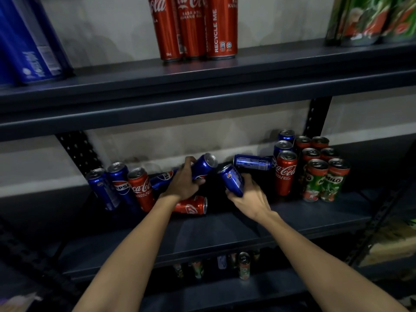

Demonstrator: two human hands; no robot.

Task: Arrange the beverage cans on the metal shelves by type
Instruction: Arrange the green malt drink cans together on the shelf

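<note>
On the middle metal shelf (pixel 225 228), my left hand (pixel 182 181) grips a tilted blue Pepsi can (pixel 205 165). My right hand (pixel 247 197) grips a second blue Pepsi can (pixel 231 179), also tilted. Under my left wrist a red Coca-Cola can (pixel 193 204) lies on its side. Another Pepsi can (pixel 253 162) lies flat at the back. At the left stand two Pepsi cans (pixel 119 183) and a Coca-Cola can (pixel 141 188). On the right stand a Coca-Cola can (pixel 286 172), blue cans behind it, and green Milo cans (pixel 324 179).
The upper shelf (pixel 202 86) carries blue cans (pixel 29 41) at the left, three Coca-Cola cans (pixel 195 25) in the middle and Milo cans (pixel 371 19) at the right. More cans (pixel 244 264) stand on the shelf below. A perforated upright (pixel 315 115) rises behind.
</note>
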